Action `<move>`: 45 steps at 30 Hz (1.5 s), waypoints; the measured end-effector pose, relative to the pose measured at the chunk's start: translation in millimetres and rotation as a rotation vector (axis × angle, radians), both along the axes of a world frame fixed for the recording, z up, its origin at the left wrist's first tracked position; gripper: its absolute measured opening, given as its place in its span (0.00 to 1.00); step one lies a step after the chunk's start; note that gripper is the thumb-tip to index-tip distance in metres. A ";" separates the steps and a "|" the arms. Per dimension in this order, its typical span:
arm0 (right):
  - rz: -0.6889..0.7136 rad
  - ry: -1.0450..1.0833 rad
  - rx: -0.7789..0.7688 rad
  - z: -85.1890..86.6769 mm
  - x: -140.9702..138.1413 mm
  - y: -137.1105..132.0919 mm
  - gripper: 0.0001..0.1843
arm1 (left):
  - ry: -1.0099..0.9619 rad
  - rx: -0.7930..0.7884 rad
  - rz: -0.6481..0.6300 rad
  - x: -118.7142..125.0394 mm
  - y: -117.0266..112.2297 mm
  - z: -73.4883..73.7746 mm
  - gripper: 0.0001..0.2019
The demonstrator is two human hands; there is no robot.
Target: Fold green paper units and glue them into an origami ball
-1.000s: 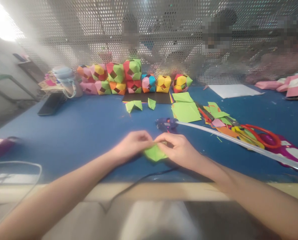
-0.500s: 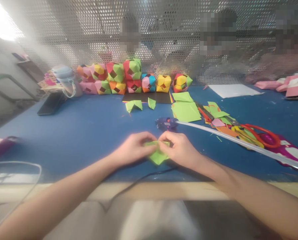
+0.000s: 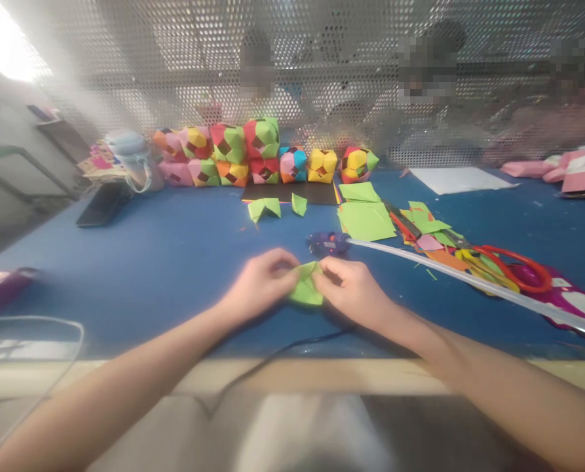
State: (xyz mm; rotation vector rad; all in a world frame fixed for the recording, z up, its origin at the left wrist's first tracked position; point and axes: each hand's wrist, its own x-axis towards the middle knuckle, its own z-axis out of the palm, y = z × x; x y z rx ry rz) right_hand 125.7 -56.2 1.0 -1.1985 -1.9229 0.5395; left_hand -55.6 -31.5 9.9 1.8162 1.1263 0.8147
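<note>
Along the left side of a blue tabletop (image 3: 174,249), a magenta object (image 3: 4,288) sits partly out of frame; farther back, a dark phone (image 3: 100,204) lies just inside the slanting edge, beside a pale lidded cup (image 3: 130,144). A wide stretch of blue surface runs from these to the left hand (image 3: 260,285), its thumb and fingers pinched nearly together on the left side of a folded green paper (image 3: 306,288). That paper is between the two hands, near the wooden front edge (image 3: 302,375); whether it touches the table cannot be told. Close beyond it lies a purple glue gun (image 3: 327,243), its long clear stick reaching out past the right of the frame. The right hand (image 3: 354,288) has thumb and fingertips closed on the paper's right side. Further right, stacked green squares (image 3: 368,221), coloured scraps (image 3: 430,243) and red-handled scissors (image 3: 542,285) crowd the surface.
</note>
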 end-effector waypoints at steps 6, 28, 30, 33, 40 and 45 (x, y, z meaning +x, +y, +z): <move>0.002 -0.060 0.125 1.2 0.9 -2.9 0.13 | 0.062 0.038 -0.027 -0.8 -0.7 2.6 0.10; 0.024 -0.199 0.139 15.3 11.7 -5.6 0.21 | 0.166 0.008 -0.074 -1.3 7.3 -3.2 0.11; -0.029 -0.303 0.068 24.2 17.9 -5.3 0.22 | 0.170 0.031 0.011 -3.9 11.9 -6.0 0.12; -0.134 -0.571 -0.081 34.9 26.0 -2.9 0.23 | 0.160 0.043 0.101 -7.2 18.3 -9.4 0.12; -0.376 -0.785 -0.122 32.7 31.0 7.6 0.20 | 0.091 0.006 0.120 -10.6 26.2 -15.1 0.12; -0.278 -0.520 -0.136 12.6 27.7 24.5 0.16 | 0.067 0.024 0.160 -11.0 28.1 -16.9 0.11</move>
